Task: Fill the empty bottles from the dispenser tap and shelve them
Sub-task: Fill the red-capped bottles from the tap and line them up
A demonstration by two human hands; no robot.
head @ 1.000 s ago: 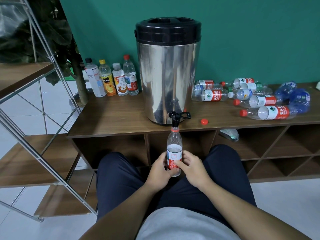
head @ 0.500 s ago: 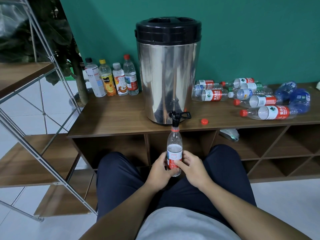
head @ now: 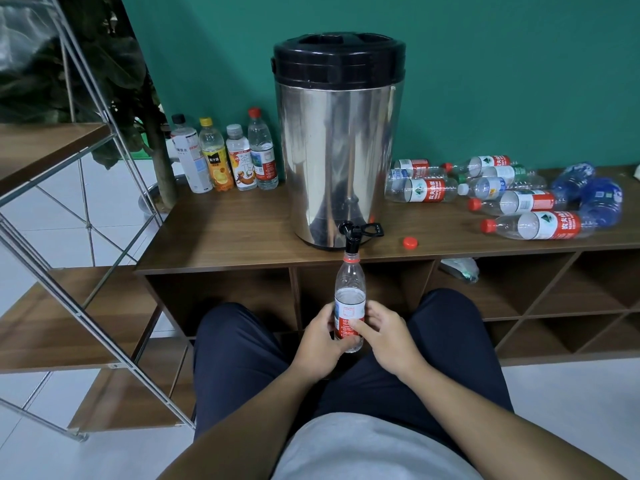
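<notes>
From the head camera, the left hand point(head: 320, 336) and right hand point(head: 384, 336) each wrap their grip around the labelled lower half of an uncapped bottle point(head: 349, 296), held upright under the tap point(head: 351, 235) at the counter's point(head: 225, 233) front edge. Thin, slick plastic will likely dent if squeezed and gain weight filling, so holding low on the label seems sound.

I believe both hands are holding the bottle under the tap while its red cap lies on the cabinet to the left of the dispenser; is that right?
Not quite: the head view shows the red cap lying to the right of the dispenser. The left hand and right hand do hold the bottle under the tap.
</notes>
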